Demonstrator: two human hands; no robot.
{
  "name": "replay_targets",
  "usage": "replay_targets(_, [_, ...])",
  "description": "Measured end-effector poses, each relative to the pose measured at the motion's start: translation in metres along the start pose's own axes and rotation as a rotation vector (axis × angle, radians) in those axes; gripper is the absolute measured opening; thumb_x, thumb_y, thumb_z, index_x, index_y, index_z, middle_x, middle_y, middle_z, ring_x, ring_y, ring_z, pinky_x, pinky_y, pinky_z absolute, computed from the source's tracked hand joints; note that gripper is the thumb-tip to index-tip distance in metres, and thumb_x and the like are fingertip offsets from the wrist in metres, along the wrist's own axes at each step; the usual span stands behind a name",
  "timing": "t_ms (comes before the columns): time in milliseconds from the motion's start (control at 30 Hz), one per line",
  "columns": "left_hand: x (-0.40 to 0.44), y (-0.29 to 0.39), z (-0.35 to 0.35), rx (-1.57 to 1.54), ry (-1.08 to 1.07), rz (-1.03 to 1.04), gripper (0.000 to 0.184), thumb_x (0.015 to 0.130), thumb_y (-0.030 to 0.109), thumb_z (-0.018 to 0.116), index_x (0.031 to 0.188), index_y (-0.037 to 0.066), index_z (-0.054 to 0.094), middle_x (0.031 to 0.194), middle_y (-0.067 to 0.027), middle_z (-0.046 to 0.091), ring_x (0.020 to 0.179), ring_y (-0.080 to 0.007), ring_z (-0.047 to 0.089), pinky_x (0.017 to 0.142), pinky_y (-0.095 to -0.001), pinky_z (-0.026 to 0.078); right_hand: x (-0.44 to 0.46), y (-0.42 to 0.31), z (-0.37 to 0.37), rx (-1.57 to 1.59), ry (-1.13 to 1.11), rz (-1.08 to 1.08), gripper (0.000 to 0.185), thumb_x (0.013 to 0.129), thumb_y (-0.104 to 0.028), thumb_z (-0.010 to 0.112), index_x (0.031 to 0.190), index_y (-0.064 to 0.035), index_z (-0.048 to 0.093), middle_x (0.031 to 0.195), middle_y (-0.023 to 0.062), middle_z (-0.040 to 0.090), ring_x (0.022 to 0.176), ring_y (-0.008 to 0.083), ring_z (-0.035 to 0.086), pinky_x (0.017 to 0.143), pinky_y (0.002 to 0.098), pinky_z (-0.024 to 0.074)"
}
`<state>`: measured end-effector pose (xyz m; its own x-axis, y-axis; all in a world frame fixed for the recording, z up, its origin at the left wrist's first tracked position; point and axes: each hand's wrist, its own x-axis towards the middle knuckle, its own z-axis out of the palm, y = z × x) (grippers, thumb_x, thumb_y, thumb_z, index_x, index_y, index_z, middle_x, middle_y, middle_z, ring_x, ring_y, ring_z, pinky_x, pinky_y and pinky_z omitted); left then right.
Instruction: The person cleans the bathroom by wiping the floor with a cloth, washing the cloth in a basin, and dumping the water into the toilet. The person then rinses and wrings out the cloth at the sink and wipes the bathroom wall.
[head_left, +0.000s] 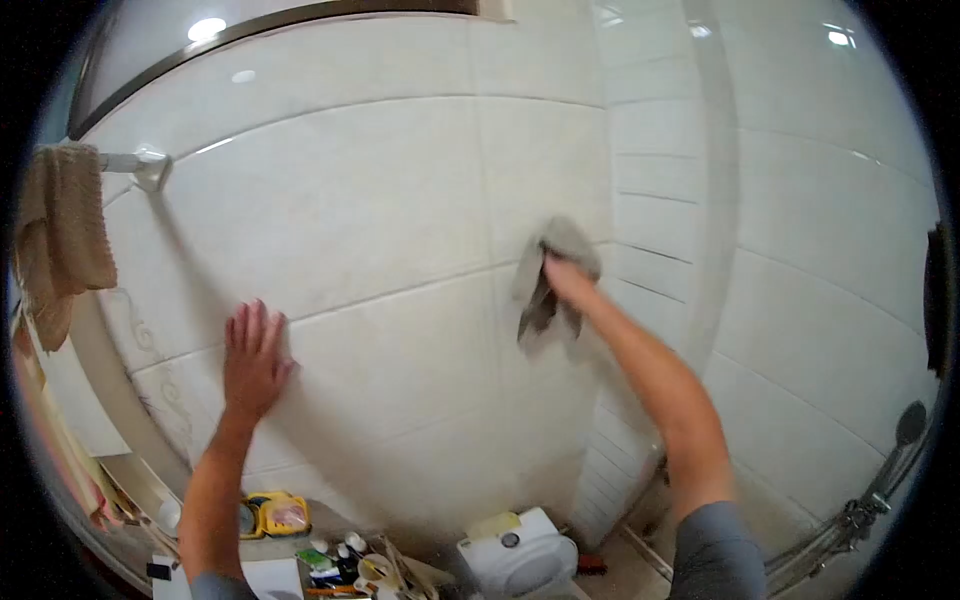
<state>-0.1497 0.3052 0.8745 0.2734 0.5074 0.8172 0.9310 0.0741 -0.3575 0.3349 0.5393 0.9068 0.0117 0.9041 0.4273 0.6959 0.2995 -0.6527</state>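
Observation:
My left hand lies flat against the white tiled wall, its fingers spread and pointing up, holding nothing. Farther right, my right hand is closed on a grey cloth, which is pressed to the wall near the tile seam. The cloth is bunched around the fingers, and its loose ends hang below them. Part of the right hand is blurred and partly covered by the cloth.
A brown towel hangs from a bar at the left. Below are a yellow item, several bottles and a white toilet. A shower head and tap are at the right.

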Motion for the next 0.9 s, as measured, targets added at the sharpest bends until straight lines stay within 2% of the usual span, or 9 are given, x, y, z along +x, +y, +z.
replay_targets(267, [-0.001,-0.019,0.024,-0.027,0.018,0.036,0.066,0.086,0.037,0.057,0.142,0.006,0.043,0.155,-0.0236,0.026,0.145,-0.0433,0.018,0.117,-0.0601,0.014,0.117,-0.304,-0.041,-0.040,0.344,-0.392,0.067,0.099,-0.054,0.026,0.146,-0.0089,0.041,0.155,0.0139,0.034,0.142,0.0344,0.030,0.117,0.0386,0.0205])
replay_targets(300, [-0.002,-0.023,0.027,-0.033,0.020,0.031,0.066,0.086,0.037,0.057,0.142,0.006,0.043,0.155,-0.0236,0.026,0.145,-0.0433,0.018,0.117,-0.0601,0.014,0.140,-0.332,-0.027,-0.162,0.326,-0.713,0.066,0.099,-0.053,0.028,0.147,-0.0104,0.040,0.156,0.0132,0.032,0.144,0.0321,0.027,0.117,0.0363,0.0207])
replay_targets(367, [-0.003,-0.022,0.032,-0.008,0.068,0.055,0.063,0.087,0.039,0.056,0.140,0.007,0.045,0.154,-0.0236,0.026,0.145,-0.0430,0.019,0.117,-0.0599,0.013,0.080,-0.425,0.008,-0.418,0.808,-0.705,0.074,0.089,-0.063,0.041,0.146,-0.0145,0.042,0.155,0.0106,0.034,0.143,0.0294,0.027,0.118,0.0434,0.0202])
replay_targets(433, [-0.005,-0.022,0.038,0.022,0.089,0.052,0.059,0.090,0.042,0.051,0.138,0.007,0.047,0.154,-0.0238,0.029,0.145,-0.0428,0.021,0.117,-0.0598,0.013,0.043,-0.445,0.030,-0.436,0.879,-1.002,0.069,0.087,-0.054,0.046,0.145,-0.0154,0.044,0.149,0.0107,0.041,0.140,0.0364,0.031,0.115,0.0618,0.0146])
replay_targets(567, [-0.003,-0.025,0.043,0.053,0.159,0.054,0.057,0.086,0.043,0.056,0.132,0.009,0.056,0.150,-0.0213,0.037,0.143,-0.0400,0.027,0.116,-0.0589,0.018,0.098,-0.419,0.007,-0.341,0.891,-1.364,0.080,0.078,-0.060,0.054,0.146,-0.0200,0.039,0.154,0.0124,0.031,0.143,0.0369,0.023,0.116,0.0591,0.0146])
replay_targets(667, [-0.003,-0.019,0.046,0.132,0.138,0.055,0.056,0.095,0.047,0.040,0.131,0.006,0.055,0.149,-0.0252,0.036,0.142,-0.0435,0.027,0.116,-0.0607,0.017,0.163,-0.323,-0.075,-0.419,0.866,-1.132,0.047,0.070,-0.036,0.062,0.109,-0.0081,0.061,0.113,0.0208,0.059,0.111,0.0382,0.052,0.097,0.0486,0.0403])
replay_targets(733, [-0.001,-0.017,0.047,0.136,0.142,0.048,0.056,0.095,0.046,0.039,0.132,0.006,0.053,0.149,-0.0253,0.035,0.142,-0.0443,0.026,0.116,-0.0614,0.016,0.239,-0.230,-0.130,-0.264,0.980,-0.763,0.045,0.078,-0.033,0.061,0.116,-0.0088,0.065,0.124,0.0177,0.060,0.120,0.0390,0.051,0.104,0.0486,0.0370])
replay_targets(767, [-0.002,-0.016,0.046,0.121,0.136,0.056,0.056,0.095,0.045,0.039,0.132,0.005,0.052,0.150,-0.0254,0.034,0.142,-0.0451,0.026,0.115,-0.0621,0.016,0.182,-0.216,-0.158,-0.199,0.716,-0.451,0.052,0.087,-0.032,0.053,0.134,-0.0123,0.054,0.142,0.0206,0.047,0.135,0.0386,0.038,0.110,0.0502,0.0306])
replay_targets(900, [-0.004,-0.019,0.046,0.100,0.076,0.087,0.060,0.095,0.044,0.039,0.137,0.002,0.044,0.152,-0.0289,0.028,0.142,-0.0500,0.022,0.115,-0.0647,0.013,0.229,-0.152,-0.190,-0.207,0.870,-0.319,0.063,0.092,-0.035,0.045,0.150,-0.0151,0.033,0.156,0.0195,0.028,0.144,0.0390,0.024,0.114,0.0579,0.0193])
